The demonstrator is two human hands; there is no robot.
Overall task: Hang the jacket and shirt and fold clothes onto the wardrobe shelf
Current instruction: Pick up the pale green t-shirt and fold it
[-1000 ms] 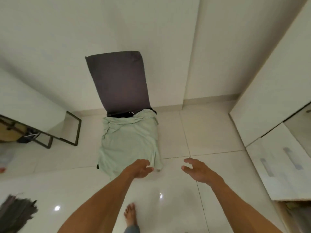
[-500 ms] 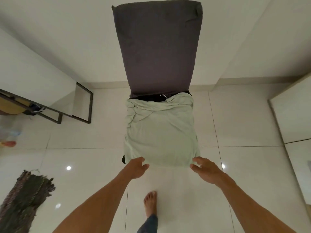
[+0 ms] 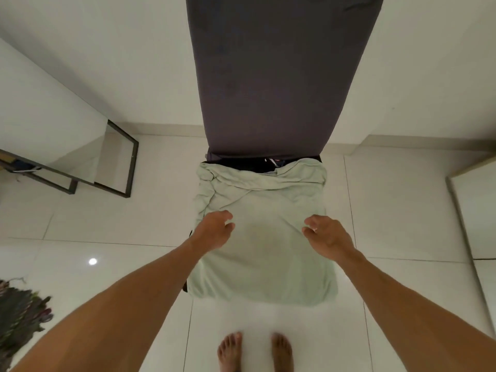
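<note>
Hands, left (image 3: 214,233) and right (image 3: 326,237), hover over green garment (image 3: 264,269) on chair (image 3: 279,76).

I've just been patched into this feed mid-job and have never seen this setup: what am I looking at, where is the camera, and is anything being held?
There is no machine here: a person works with bare hands, and the one picture comes from a wide-angle camera on their head, looking forward and down. That is why both forearms reach in from below and bare feet show on the tiled floor. Ahead stands a dark chair. A pale green garment is draped over its seat, with a dark cloth under it at the back. The left hand and right hand hover over the garment, fingers loosely curled; neither visibly grips anything yet.
</note>
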